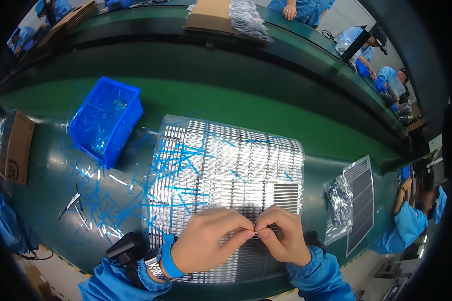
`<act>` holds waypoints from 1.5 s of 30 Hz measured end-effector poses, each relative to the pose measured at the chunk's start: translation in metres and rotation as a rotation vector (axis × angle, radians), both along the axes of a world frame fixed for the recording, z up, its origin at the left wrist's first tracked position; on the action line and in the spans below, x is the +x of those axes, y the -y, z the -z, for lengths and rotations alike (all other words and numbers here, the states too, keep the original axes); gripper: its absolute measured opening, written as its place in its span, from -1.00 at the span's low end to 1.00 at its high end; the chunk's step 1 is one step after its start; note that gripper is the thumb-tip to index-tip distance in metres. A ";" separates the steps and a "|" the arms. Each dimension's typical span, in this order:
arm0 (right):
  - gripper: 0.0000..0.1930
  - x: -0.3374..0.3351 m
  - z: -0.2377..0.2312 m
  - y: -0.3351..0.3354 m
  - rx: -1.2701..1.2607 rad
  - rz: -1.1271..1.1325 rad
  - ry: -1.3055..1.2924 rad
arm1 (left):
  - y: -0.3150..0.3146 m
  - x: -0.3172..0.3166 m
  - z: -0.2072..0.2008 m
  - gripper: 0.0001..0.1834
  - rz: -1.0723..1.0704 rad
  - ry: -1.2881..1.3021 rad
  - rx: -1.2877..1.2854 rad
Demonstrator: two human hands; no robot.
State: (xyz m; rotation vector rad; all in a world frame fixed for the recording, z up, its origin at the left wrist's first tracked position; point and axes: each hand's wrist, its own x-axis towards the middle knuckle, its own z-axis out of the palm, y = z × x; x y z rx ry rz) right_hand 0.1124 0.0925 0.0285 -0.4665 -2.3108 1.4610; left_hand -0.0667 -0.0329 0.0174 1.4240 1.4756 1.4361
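Observation:
Both my hands meet above a large sheet (251, 170) covered with rows of narrow silvery and dark strips. My left hand (206, 241), with a metal watch and a blue wristband at its wrist, pinches a small thin dark strip (243, 229) between thumb and forefinger. Right beside it, the thumb and forefinger of my right hand (286, 241) are pinched together at the strip's other end. The fingertips hide most of the strip. Thin blue film slivers (186, 160) lie scattered over the sheet's left side, with a few farther right.
A blue plastic bin (130, 120) holding clear and blue scraps stands back left, with more scraps around it. At right lie a clear bag (339, 203) of small pieces and a dark panelled sheet (361, 205). A cardboard box (20, 148) stands far left. Other people work around.

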 end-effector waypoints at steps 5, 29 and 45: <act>-0.93 0.003 0.004 -0.001 -0.393 -0.055 -0.038 | 0.001 -0.003 -0.003 -0.88 0.064 0.189 -0.124; -0.87 -0.001 0.002 0.003 0.046 0.218 -0.155 | 0.007 -0.011 0.005 -0.94 0.218 0.610 -0.188; -0.80 0.003 0.003 0.004 0.258 0.260 -0.073 | 0.009 -0.013 0.005 -0.94 0.199 0.579 -0.188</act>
